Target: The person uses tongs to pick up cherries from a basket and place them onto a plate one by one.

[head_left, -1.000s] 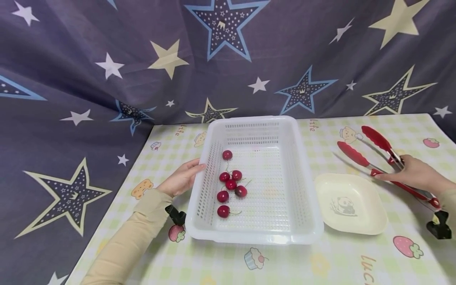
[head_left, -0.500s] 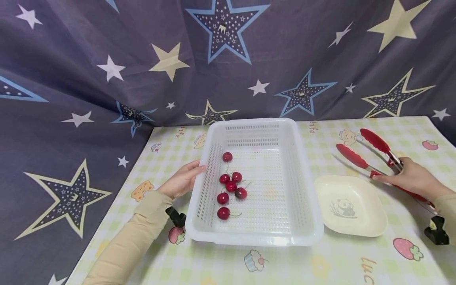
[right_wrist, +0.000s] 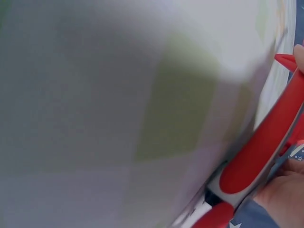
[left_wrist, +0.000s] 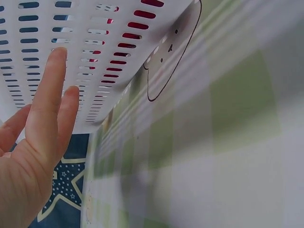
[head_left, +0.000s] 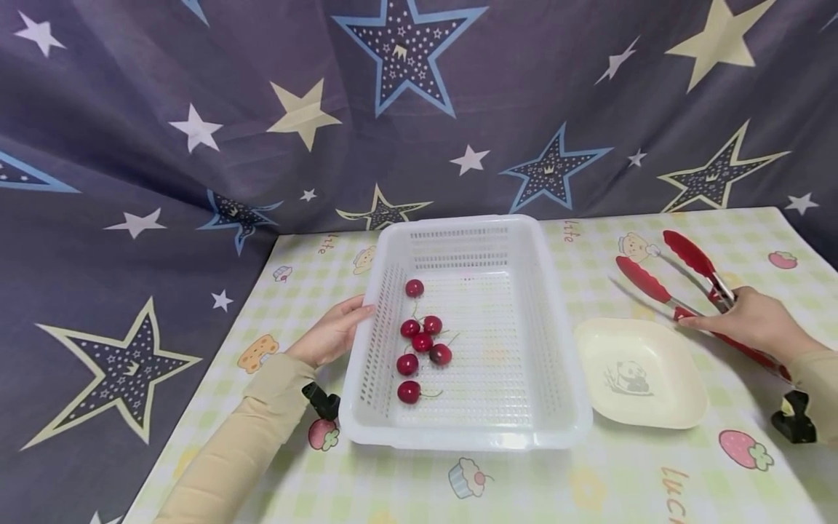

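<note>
My left hand (head_left: pixel 332 331) rests at the left side of a white perforated plastic basket (head_left: pixel 550 327). In the left wrist view its fingers (left_wrist: pixel 47 104) lie straight against the basket's slotted outer wall. Several dark red cherries (head_left: pixel 423 342), some with stems, lie in the left half of the basket. On the right, my right hand (head_left: pixel 759 324) grips a pair of tongs (head_left: pixel 692 311) with red tips. The tongs' arms are spread, pointing away to the upper left, with nothing between the tips. A red-and-grey handle (right_wrist: pixel 256 147) shows in the right wrist view.
Between the basket and the tongs stands a cream square dish (head_left: pixel 638 335) with a panda print. A green-and-white checked cloth (head_left: pixel 537 487) covers the table. Behind it hangs a dark curtain (head_left: pixel 419 160) with stars.
My right hand and the tongs have shifted slightly left, still gripped and spread. The head view has moved a little. My left hand, the cherries and the basket look unchanged.
</note>
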A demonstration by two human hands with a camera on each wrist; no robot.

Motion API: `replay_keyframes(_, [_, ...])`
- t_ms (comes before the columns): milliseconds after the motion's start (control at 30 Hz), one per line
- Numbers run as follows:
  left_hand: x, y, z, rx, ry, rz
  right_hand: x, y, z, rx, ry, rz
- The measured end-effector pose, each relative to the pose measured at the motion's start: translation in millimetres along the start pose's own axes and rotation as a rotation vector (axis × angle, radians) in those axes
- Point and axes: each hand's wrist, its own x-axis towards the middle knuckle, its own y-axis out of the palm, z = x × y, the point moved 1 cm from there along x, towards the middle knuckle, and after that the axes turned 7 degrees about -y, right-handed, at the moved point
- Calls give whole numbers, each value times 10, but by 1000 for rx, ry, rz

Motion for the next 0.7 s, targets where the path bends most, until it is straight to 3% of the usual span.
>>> replay_keyframes(200, [10,-2,15,-14,-1,5,-12,35,-13,3,-1,-12])
replay_keyframes(433, [14,3,34,-22,0,9,6,24,-79,-31,-85,41])
replay_keyframes(700, [-4,-18,29,-9,5,-4,-20,0,-32,-58,-57,-25])
